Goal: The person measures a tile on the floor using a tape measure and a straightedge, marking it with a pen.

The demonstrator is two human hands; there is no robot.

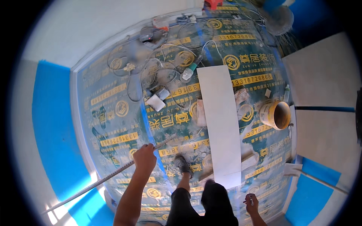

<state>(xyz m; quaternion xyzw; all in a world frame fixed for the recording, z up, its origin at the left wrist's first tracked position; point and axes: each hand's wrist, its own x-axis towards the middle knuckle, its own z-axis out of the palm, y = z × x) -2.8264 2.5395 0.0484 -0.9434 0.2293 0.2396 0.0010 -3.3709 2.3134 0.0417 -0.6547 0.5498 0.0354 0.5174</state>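
Observation:
My left hand [144,160] is closed around a long, thin grey bar [109,177], which slants from the lower left up toward the middle of the floor. Low on the right, my right hand [252,204] has its fingers curled round a small, slim, pale thing too small to name. Between the hands, a long white panel [220,120] lies lengthwise in front of me, raised on low pale blocks, one of them a block [249,161] at its right edge. Neither hand touches the panel. My shoe [183,165] stands on the floor to its left.
A printed green protective sheet [109,139] covers the floor. Cables and a green-and-clear power tool [188,72] lie beyond, near a white block [155,102]. A yellow bucket [277,115] stands at right; a long-handled tool [292,169] leans there. Blue-and-white walls [52,113] border the floor.

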